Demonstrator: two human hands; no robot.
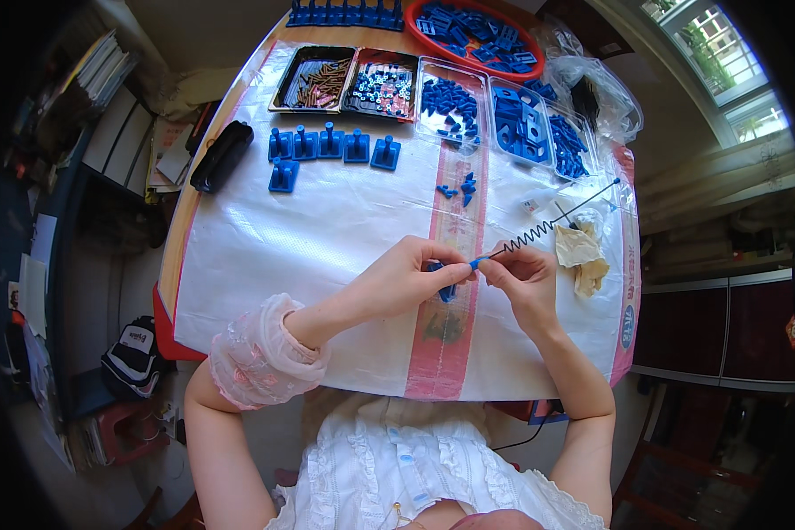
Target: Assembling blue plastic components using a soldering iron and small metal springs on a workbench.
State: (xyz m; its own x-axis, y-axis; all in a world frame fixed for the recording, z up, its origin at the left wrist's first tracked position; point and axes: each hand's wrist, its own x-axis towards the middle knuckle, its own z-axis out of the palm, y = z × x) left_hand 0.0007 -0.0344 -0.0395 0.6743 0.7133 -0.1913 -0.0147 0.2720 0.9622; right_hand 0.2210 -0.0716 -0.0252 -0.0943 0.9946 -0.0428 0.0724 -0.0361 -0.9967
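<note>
My left hand [428, 268] is closed, thumb and fingertips pinched around a blue plastic part [447, 291] that shows below the fingers. My right hand [523, 272] meets it from the right, with thumb and forefinger pinched at a small narrow blue piece [477, 263] between the two hands. From the right fingers a thin black rod with a zigzag, coil-like middle [528, 237] slants up and right to a blue tip. Whether the right hand grips this rod is partly hidden by the fingers. Ahead lie several loose small blue pieces [466, 187].
Several blue square-based parts with posts [330, 141] stand at left, near a black case [223, 157]. Behind are trays of brass screws [322, 84], metal nuts [382, 87] and blue pieces [450, 104], plus a red basket [539, 69]. A crumpled yellowish cloth [583, 258] lies right.
</note>
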